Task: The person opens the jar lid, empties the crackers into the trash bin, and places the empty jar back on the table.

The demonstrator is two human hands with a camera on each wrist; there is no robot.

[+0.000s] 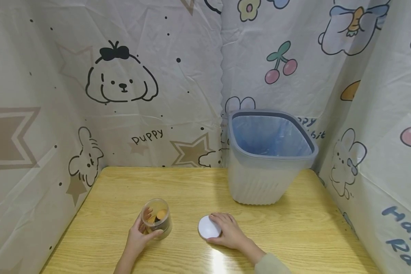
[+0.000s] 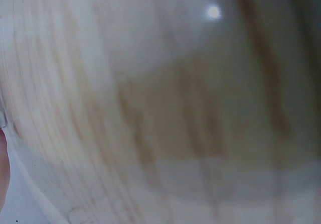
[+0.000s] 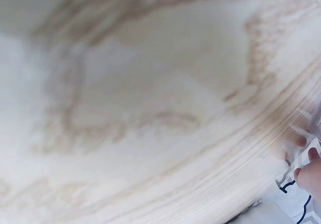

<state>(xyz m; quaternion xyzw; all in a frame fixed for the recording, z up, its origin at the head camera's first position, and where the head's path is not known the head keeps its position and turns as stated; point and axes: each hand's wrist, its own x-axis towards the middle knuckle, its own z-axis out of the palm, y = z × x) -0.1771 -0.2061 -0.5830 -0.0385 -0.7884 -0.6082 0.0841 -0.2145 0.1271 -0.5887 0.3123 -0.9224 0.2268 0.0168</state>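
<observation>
On the left of the table, my left hand grips a clear round jar, thumb on the near side and fingers on the far side. Its top is uncovered, and orange and black pieces are visible inside; their kind is unclear. To the right, a round white lid lies at the table surface. My right hand holds its right edge between thumb and fingers. Only a sliver of the left hand enters the left wrist view, and fingertips appear at the right wrist view's edge.
A tall translucent waste bin with a grey-blue rim stands at the back right. The wood-grain table is bordered by printed fabric walls at the back and both sides.
</observation>
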